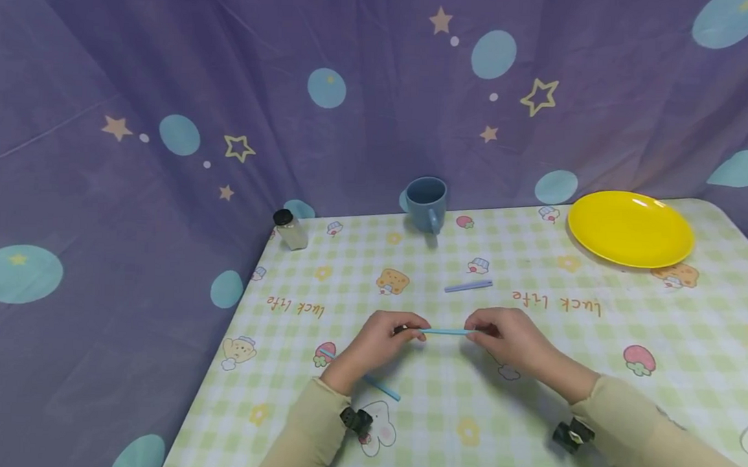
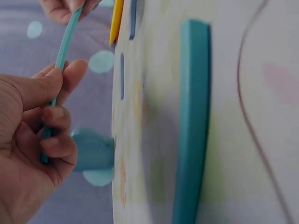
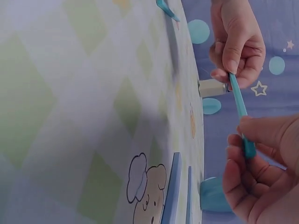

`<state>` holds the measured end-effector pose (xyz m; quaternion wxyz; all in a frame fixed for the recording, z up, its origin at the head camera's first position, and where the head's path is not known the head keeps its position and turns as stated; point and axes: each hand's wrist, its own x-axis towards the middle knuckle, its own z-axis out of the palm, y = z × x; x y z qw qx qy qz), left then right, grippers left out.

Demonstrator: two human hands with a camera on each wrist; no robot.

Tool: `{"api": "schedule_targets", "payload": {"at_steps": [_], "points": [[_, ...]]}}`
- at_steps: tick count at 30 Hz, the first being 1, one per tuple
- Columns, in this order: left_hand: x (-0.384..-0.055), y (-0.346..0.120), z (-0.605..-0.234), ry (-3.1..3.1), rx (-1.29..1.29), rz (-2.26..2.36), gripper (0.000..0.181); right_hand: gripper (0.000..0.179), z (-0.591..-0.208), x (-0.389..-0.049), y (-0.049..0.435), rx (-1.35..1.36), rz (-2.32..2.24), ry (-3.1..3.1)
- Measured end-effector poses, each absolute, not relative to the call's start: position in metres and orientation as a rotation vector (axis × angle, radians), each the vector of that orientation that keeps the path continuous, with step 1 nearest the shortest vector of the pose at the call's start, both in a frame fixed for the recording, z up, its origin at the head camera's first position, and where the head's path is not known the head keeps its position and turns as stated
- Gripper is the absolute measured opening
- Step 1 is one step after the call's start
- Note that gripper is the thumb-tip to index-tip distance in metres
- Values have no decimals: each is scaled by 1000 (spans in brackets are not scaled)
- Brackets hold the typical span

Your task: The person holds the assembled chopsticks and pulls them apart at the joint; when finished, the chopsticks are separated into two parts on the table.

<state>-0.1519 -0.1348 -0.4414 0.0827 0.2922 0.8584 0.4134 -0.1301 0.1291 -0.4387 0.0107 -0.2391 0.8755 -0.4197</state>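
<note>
Both hands hold one slim teal plastic stick (image 1: 447,331) level above the table, one at each end. My left hand (image 1: 383,337) pinches its left part between thumb and fingers; in the left wrist view the stick's (image 2: 64,49) lower end runs into the curled fingers. My right hand (image 1: 512,338) pinches the other end, and the stick's (image 3: 239,100) tip shows below the thumb in the right wrist view. A second teal stick (image 1: 382,387) lies on the table under the left wrist, its middle hidden. Blue sticks (image 1: 468,286) lie beyond the hands.
A blue mug (image 1: 426,204) stands at the table's back edge. To its left is a small shaker (image 1: 290,230) with a black lid. A yellow plate (image 1: 630,229) lies at the back right. The checked tablecloth (image 1: 467,395) meets a purple curtain (image 1: 377,144) behind.
</note>
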Motion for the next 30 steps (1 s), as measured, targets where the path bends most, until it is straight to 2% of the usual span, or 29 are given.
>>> {"api": "schedule_targets", "payload": {"at_steps": [10,20,30], "points": [[-148,-99,-442,2573,940,1215,14,7,-444,-132,129,-921,-1262,2798],[-150,-88,-450,2534,960,1332,14,17,-451,-134,140,-1157,-1226,2827],[-152,-84,-453,2427,907,1396,16,19,-449,-136,149,-1146,-1195,2779]]}}
